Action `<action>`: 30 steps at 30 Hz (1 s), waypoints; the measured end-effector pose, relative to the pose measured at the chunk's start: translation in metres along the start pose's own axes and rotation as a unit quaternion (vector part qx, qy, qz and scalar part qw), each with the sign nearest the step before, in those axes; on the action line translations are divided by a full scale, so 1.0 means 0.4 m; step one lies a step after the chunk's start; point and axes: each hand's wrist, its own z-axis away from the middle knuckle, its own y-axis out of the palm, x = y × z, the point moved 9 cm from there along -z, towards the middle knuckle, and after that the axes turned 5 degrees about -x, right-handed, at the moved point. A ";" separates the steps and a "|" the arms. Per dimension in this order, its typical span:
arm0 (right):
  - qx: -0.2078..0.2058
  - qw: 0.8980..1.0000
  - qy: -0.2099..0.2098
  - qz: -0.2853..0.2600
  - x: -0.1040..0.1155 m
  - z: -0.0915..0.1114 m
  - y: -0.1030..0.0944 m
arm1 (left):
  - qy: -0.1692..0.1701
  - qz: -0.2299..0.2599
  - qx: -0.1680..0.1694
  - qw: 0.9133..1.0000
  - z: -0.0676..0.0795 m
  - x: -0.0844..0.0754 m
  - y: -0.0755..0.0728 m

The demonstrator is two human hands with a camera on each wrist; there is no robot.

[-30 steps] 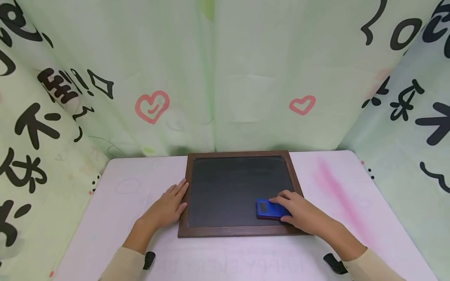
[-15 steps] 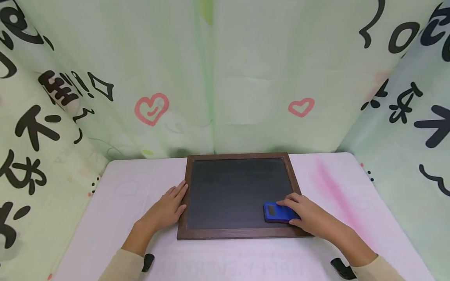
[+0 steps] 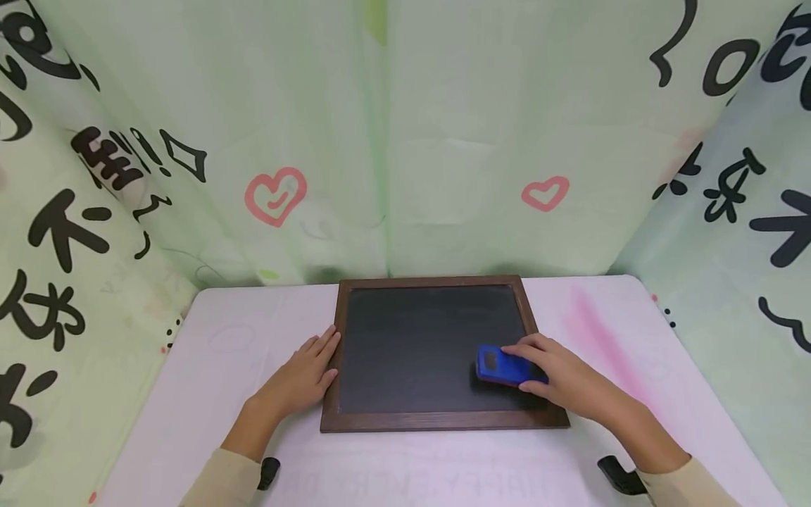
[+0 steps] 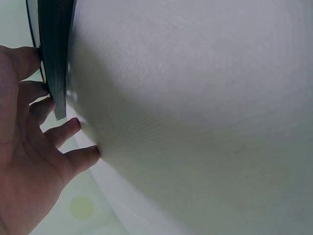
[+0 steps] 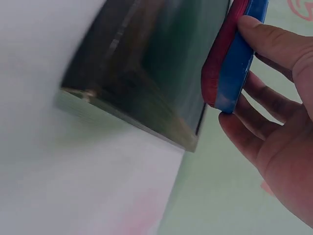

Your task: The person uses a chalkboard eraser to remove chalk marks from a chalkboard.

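Note:
A small blackboard (image 3: pixel 424 338) in a brown wooden frame lies on the white table. My right hand (image 3: pixel 560 370) grips a blue board eraser (image 3: pixel 500 365) between thumb and fingers near the board's lower right. In the right wrist view the eraser's red felt side (image 5: pixel 220 63) faces the board and appears lifted off it. At the board's left edge my left hand (image 3: pixel 300 373) lies with fingers extended, touching the frame. The left wrist view has those fingers (image 4: pixel 63 132) against the frame's edge (image 4: pixel 55 58) and the tabletop.
The white table (image 3: pixel 380 468) carries a pink smear (image 3: pixel 605 338) to the right of the board. A pale green curtain (image 3: pixel 443 141) with black writing and pink hearts hangs behind and on both sides. Dark wrist devices (image 3: pixel 621 477) sit by the sleeves.
The eraser first slid right along the board's lower part with my right hand, then rose off the surface, its shadow now showing beneath. My left hand has stayed at the frame.

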 end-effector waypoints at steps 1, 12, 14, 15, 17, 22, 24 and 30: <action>-0.007 1.000 0.004 -0.004 -0.002 -0.003 -0.012 | 0.000 0.000 0.000 1.000 0.001 0.000 0.000; -0.139 0.984 0.110 0.001 -0.105 -0.013 -0.178 | -0.004 0.007 -0.004 1.000 0.003 -0.001 -0.003; -0.145 0.979 0.145 0.001 -0.135 -0.011 -0.197 | -0.002 0.008 -0.005 1.000 0.002 0.000 -0.002; -0.150 0.976 0.158 0.003 -0.150 -0.009 -0.207 | -0.002 0.008 -0.006 1.000 0.002 0.001 -0.002; -0.159 0.970 0.184 0.003 -0.182 -0.006 -0.222 | -0.001 0.006 -0.008 1.000 0.002 0.001 -0.002; -0.162 0.956 0.245 -0.003 -0.263 0.009 -0.231 | 0.001 0.001 -0.010 1.000 0.001 0.002 0.000; -0.157 0.951 0.267 -0.005 -0.292 0.017 -0.224 | 0.000 0.002 -0.008 1.000 0.001 0.003 0.002; -0.138 0.940 0.313 0.003 -0.365 0.041 -0.185 | -0.001 0.008 -0.009 1.000 0.003 -0.002 -0.002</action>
